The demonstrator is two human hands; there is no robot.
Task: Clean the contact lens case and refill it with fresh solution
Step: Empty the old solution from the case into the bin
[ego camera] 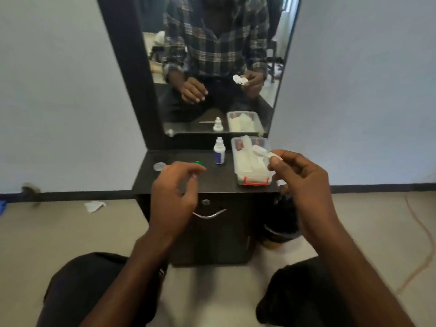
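The right hand point(297, 171) pinches the white contact lens case point(274, 155) above the clear plastic box point(256, 180) at the right of the table point(179, 182). The left hand point(175, 185) hovers with fingers loosely curled, holding nothing. A green cap point(199, 163) and a clear cap point(159, 166) lie on the table, so the case seems opened. The solution bottle point(219, 154) stands untouched near the mirror point(212, 67); refilling and recapping likely remain.
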